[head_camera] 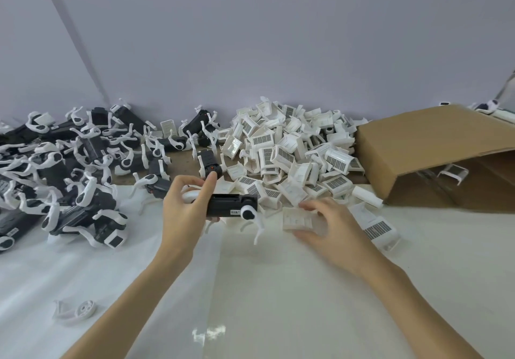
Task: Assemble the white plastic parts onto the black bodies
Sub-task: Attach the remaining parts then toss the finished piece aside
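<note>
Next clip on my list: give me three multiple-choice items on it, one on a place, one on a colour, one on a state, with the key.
1. Where is the cardboard box?
A. far right, beside the white parts pile
B. far left, behind the black bodies
C. under the hands

2. What colour is the body in the left hand?
A. all white
B. black, with white parts attached
C. brown

3. What is the right hand doing?
A. resting flat and empty
B. holding a black body
C. gripping a white part

Key: 1 A, the box lies tipped open next to the white parts pile on the right; 2 B, its casing is black with a white piece at its right end; 3 C, fingers and thumb close around the white part.
</note>
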The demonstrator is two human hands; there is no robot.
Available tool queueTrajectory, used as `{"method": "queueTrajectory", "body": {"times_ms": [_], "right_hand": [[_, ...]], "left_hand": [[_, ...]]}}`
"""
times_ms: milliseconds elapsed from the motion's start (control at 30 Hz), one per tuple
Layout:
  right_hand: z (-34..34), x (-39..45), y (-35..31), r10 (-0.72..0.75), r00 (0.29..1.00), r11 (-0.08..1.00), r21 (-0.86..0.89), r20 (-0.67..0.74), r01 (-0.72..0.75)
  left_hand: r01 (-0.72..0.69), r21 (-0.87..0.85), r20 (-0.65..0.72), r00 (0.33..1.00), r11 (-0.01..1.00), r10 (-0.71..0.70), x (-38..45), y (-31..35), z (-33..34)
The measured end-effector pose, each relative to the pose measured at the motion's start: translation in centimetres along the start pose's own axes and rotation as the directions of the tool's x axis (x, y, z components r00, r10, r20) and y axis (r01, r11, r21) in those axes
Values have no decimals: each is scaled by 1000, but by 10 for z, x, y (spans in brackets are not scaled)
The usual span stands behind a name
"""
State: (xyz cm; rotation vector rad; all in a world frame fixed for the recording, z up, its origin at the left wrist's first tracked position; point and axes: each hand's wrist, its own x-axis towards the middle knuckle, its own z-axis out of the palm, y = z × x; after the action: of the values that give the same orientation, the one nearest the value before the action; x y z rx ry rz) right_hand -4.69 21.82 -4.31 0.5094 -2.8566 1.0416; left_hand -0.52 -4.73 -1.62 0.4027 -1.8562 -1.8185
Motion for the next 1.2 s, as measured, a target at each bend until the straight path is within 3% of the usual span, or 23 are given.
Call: {"method": "queueTrajectory", "body": {"times_ms": [100, 167, 300, 500, 667, 933, 1200], "right_hand": [[7, 0, 2, -9, 999, 1000, -13, -44, 9], [6, 1, -1, 44, 998, 989, 143, -45, -37], [8, 1, -8, 87, 996, 861, 501, 17, -84], [13, 1, -18, 142, 989, 477, 878, -38, -34], [6, -3, -20, 64, 997, 488, 873, -49, 12], [16, -4, -24, 67, 994, 719, 695, -85, 11], [11, -10, -41, 36, 992, 548, 833, -117, 79]], "left_hand": [[19, 12, 23, 1000, 1000, -19, 0, -2, 1], [27, 29, 46, 999, 999, -28, -1, -4, 3], [45, 44, 94, 994, 998, -49, -6, -9, 6], [12, 69, 141, 990, 998, -21, -12, -15, 14], [11, 71, 152, 988, 997, -22, -14, -14, 15], [7, 16, 168, 986, 1000, -10, -20, -16, 17], [-125, 24, 204, 972, 992, 117, -26, -15, 21]]}}
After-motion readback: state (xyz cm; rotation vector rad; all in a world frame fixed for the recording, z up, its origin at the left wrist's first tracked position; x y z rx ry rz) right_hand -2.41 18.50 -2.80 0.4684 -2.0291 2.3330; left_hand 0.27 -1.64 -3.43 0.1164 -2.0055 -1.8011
